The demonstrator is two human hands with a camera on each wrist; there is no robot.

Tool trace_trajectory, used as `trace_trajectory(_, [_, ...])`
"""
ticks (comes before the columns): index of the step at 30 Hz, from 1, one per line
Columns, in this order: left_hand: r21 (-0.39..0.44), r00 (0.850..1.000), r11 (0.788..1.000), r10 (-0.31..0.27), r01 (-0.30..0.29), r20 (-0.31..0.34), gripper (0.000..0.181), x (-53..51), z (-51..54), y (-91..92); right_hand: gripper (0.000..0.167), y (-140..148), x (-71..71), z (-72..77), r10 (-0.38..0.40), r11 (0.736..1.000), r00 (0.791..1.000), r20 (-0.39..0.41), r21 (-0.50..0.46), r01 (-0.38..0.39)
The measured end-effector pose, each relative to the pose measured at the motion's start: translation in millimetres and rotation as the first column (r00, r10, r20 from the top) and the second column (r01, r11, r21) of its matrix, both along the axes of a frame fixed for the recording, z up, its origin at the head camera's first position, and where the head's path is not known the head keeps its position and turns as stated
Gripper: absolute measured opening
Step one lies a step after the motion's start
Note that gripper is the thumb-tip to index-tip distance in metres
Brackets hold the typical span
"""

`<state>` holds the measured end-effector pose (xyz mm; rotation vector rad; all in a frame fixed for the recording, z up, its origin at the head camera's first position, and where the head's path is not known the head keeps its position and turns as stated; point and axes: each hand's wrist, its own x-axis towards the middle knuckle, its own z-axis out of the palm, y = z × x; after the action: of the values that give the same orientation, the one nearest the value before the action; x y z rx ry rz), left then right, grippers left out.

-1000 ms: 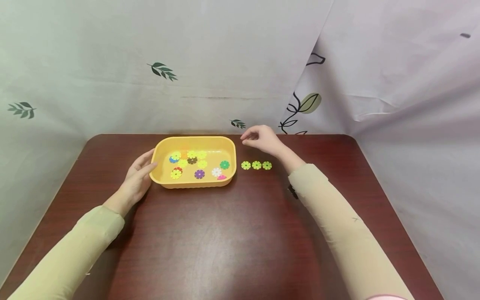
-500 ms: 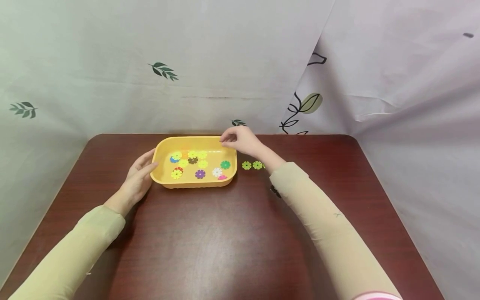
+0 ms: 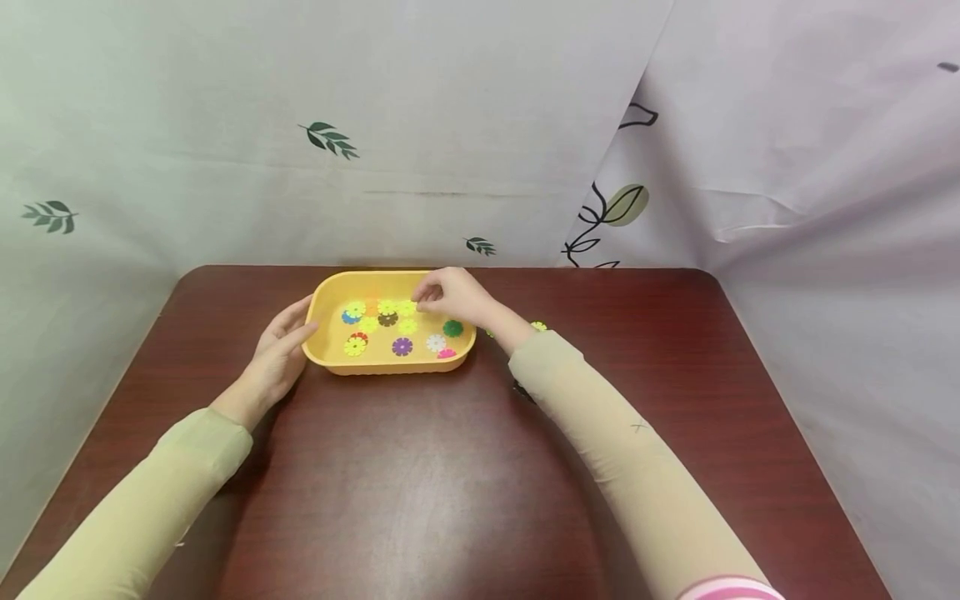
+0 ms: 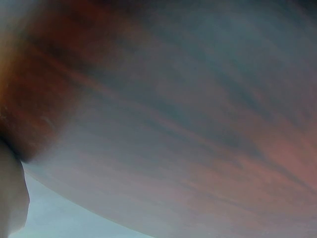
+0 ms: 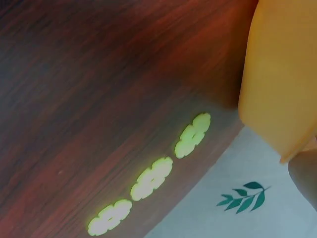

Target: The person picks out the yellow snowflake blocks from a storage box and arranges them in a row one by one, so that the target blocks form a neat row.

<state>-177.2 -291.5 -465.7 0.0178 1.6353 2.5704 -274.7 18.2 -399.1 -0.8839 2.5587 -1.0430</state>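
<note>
Tray (image 3: 390, 367) pinched by left hand (image 3: 279, 354); the yellow disc (image 3: 407, 308) beside the barely parted, seemingly empty right hand (image 3: 459, 297) is best edge-lifted

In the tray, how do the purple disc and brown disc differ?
The purple disc shows whole; the brown disc is partly covered by a yellow disc. The purple disc lies closer to the near wall of the tray; the brown disc lies farther back. Both are notched.

Head: forward, down; wrists: close; head, right wrist share tub (image 3: 390, 368)
</note>
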Motion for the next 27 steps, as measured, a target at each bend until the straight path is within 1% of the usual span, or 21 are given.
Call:
trace_trajectory(4, [0.017,1.0,1.0,0.001,-0.001,-0.017,0.04,-0.4,-0.2,0.1,0.016,-7,-0.8,-1.2,0.033,0.999,0.999,-0.018,0.031,-0.032])
trace_trajectory(8, [0.019,1.0,1.0,0.001,-0.001,-0.014,0.04,-0.4,0.1,0.2,0.015,-13,-1.9,-1.9,0.07,0.995,0.997,-0.015,0.072,-0.068])
trace_trajectory(15, [0.014,1.0,1.0,0.002,-0.002,-0.007,0.04,0.1,0.2,0.6,0.018,-23,-5.3,-7.2,0.155,0.972,0.988,-0.026,0.181,-0.148])
trace_trajectory(21, [0.011,1.0,1.0,-0.002,0.002,-0.008,0.041,1.3,0.5,3.0,0.023,-27,-5.1,-11.0,0.184,0.964,0.983,-0.008,0.199,-0.179])
trace_trajectory(27, [0.004,1.0,1.0,0.005,-0.005,-0.008,0.041,0.5,-0.4,1.3,0.025,-32,-6.0,-16.5,0.208,0.953,0.978,-0.034,0.234,-0.195])
